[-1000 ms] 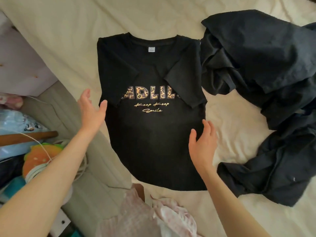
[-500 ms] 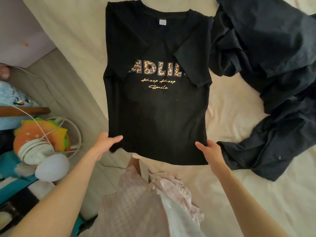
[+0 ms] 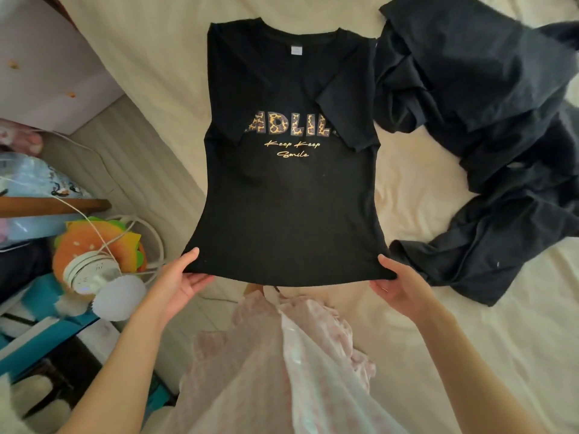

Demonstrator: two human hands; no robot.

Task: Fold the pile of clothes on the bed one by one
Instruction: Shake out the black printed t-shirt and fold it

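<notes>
the black t-shirt [image 3: 288, 195] lies front up on the cream bedsheet [image 3: 423, 189], neck away from the person and hem at the near edge of the bed. both short sleeves are already turned in over the chest, so the body reads as a narrow panel that flares a little toward the hem. the left hand [image 3: 185, 278] pinches the near left corner of the hem, thumb on top and fingers curled under the cloth; the right hand [image 3: 396, 285] does the same at the near right corner. the hem looks lifted slightly off the sheet between them.

by my reading, this garment is about midway: sleeves done, the lengthwise fold of hem up to collar not yet made. to the right, just beside the shirt and touching its sleeve edge, a heap of dark clothes [image 3: 488, 126] is still crumpled and unfolded, so most of the pile remains. no finished folded stack is visible.

the shirt is a soft matte knit, with leopard-patterned block letters and thin gold script printed across the chest, and a small pale label inside the collar. the heaped clothes look smoother, with deep loose creases.
</notes>
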